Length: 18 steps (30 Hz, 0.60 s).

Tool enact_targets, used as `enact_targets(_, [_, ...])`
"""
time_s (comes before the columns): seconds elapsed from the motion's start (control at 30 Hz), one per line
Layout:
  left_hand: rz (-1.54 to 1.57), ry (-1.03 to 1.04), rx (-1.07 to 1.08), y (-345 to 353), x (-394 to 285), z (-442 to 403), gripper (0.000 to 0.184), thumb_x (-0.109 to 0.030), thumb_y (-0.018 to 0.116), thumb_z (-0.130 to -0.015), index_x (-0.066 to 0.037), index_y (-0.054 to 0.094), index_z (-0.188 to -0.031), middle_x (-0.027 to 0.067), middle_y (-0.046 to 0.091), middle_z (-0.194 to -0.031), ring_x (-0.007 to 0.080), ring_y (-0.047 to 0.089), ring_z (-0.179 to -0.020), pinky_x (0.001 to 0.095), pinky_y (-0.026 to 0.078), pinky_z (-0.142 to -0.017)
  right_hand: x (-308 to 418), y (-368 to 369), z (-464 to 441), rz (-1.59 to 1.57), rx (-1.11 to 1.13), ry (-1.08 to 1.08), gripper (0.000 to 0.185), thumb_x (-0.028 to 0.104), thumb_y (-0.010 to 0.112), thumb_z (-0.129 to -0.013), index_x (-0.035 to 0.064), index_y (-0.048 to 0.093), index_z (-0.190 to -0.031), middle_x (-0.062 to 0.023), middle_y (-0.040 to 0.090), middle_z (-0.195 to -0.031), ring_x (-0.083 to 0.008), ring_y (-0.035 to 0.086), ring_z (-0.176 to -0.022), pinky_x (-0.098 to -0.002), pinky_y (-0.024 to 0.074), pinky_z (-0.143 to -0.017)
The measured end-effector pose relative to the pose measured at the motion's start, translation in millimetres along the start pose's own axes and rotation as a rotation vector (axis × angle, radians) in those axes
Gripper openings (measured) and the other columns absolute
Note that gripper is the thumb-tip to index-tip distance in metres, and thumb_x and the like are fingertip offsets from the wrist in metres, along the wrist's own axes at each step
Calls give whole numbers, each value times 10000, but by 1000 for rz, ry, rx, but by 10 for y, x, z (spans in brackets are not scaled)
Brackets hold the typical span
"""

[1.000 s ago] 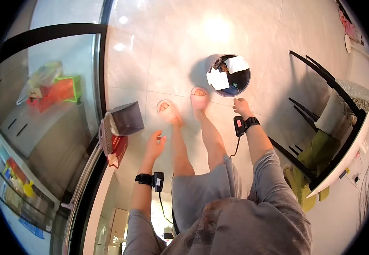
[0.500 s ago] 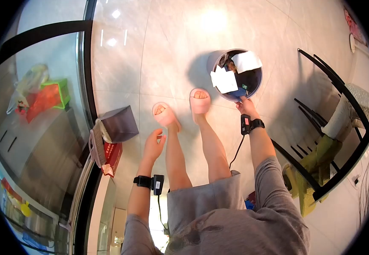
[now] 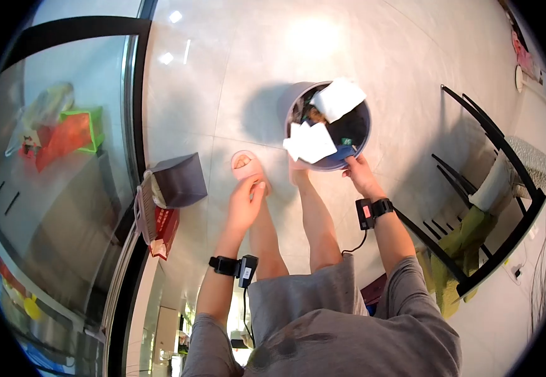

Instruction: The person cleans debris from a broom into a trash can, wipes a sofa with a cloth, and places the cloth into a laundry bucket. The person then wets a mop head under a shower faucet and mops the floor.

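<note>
My right hand [image 3: 362,174] grips the near rim of a round dark trash bin [image 3: 366,135], thumb over the edge. White papers [image 3: 314,142] and dark rubbish lie in the bin, with a blue piece [image 3: 343,152] beside my fingers. The bin covers part of my right foot. My left hand [image 3: 246,200] hangs above my left shin, away from the bin, fingers curled; whether anything is between them is too small to tell. Below the left hand is a pink slipper [image 3: 245,162].
A grey dustpan [image 3: 186,181], a pink brush [image 3: 145,207] and a red box [image 3: 165,232] stand by the glass door [image 3: 78,125] at left. Black metal legs [image 3: 474,113] and a green cloth [image 3: 458,254] are at right.
My right hand has reached the bin rim and taken hold. The bin has come nearer to me, over my right foot. My left hand has moved up and right, its fingers closing.
</note>
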<state>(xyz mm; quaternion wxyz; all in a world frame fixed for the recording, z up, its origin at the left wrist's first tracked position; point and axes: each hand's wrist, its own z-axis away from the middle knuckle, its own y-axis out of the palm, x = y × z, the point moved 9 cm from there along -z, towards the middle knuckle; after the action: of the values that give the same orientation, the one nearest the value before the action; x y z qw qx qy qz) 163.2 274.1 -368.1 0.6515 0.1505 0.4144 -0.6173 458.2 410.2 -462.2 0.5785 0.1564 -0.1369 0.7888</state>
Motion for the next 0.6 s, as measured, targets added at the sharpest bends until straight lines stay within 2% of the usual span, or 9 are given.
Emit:
enact_targets(0.13, [48, 56, -79, -97, -214, -14, 266, -115, 599, -828, -6, 550, -1065, 145, 592, -1008, 229, 622, -811, 296, 493, -668, -98, 634, 103, 99, 151, 29, 242, 157, 492, -865, 35, 485, -1074, -64, 593, -847, -131, 572, -669, -249, 494, -532])
enact_targets(0.23, [86, -49, -158, -212, -138, 46, 311, -100, 603, -822, -2, 525, -1107, 144, 580, -1030, 230, 617, -816, 284, 502, -675, -235, 1066, 145, 115, 221, 39, 272, 105, 481, -859, 7, 452, -1111, -87, 583, -836, -137, 562, -599, -239, 479, -455])
enact_targets(0.33, [44, 62, -220, -358, -190, 78, 448, -109, 610, -811, 30, 447, -1205, 200, 511, -1169, 302, 564, -1007, 343, 475, -825, -271, 1368, 331, 246, 227, 37, 247, 116, 485, -868, 39, 474, -1103, -58, 572, -837, -115, 565, -650, -224, 482, -479])
enact_targets(0.4, [-225, 164, -235, -417, -298, 71, 616, -119, 626, -789, 73, 324, -1290, 270, 377, -1303, 374, 392, -1214, 423, 351, -983, -290, 1521, 450, 262, 272, 51, 303, 81, 471, -861, 43, 449, -1162, -55, 562, -842, -105, 551, -622, -219, 482, -458])
enact_targets(0.43, [-146, 99, -140, -386, -234, 34, 769, -152, 638, -779, 92, 176, -1344, 321, 191, -1386, 437, 221, -1291, 466, 228, -1047, -257, 1584, 513, 300, 294, 1, 344, 71, 460, -857, 45, 425, -1198, -54, 556, -843, -104, 546, -620, -222, 486, -461])
enact_targets(0.47, [-146, 99, -142, -387, -220, 24, 769, -152, 638, -779, 92, 176, -1344, 321, 191, -1386, 437, 221, -1291, 466, 228, -1047, -218, 1644, 569, 340, 314, -51, 386, 60, 450, -853, 47, 402, -1235, -53, 550, -844, -103, 541, -619, -225, 490, -465])
enact_targets(0.5, [-120, 149, -216, -437, -263, 30, 806, -134, 649, -775, 62, 134, -1363, 289, 144, -1411, 414, 265, -1279, 447, 303, -1004, -149, 1691, 632, 326, 315, -73, 390, 14, 467, -813, 0, 405, -1197, -124, 539, -901, -151, 554, -586, -261, 499, -452])
enact_targets(0.53, [-93, 199, -289, -489, -304, 48, 849, -116, 660, -770, 33, 92, -1383, 256, 97, -1437, 390, 309, -1267, 428, 378, -960, -164, 1702, 652, 328, 313, -75, 390, 14, 467, -813, 0, 405, -1197, -124, 539, -901, -151, 554, -586, -261, 499, -452])
enact_targets(0.6, [-89, 195, -290, -532, -325, 51, 894, -129, 667, -766, 16, 44, -1392, 263, 21, -1441, 402, 303, -1265, 431, 384, -954, -170, 1738, 696, 401, 334, -104, 415, 14, 462, -814, 12, 395, -1223, -141, 515, -972, -165, 573, -620, -266, 509, -465])
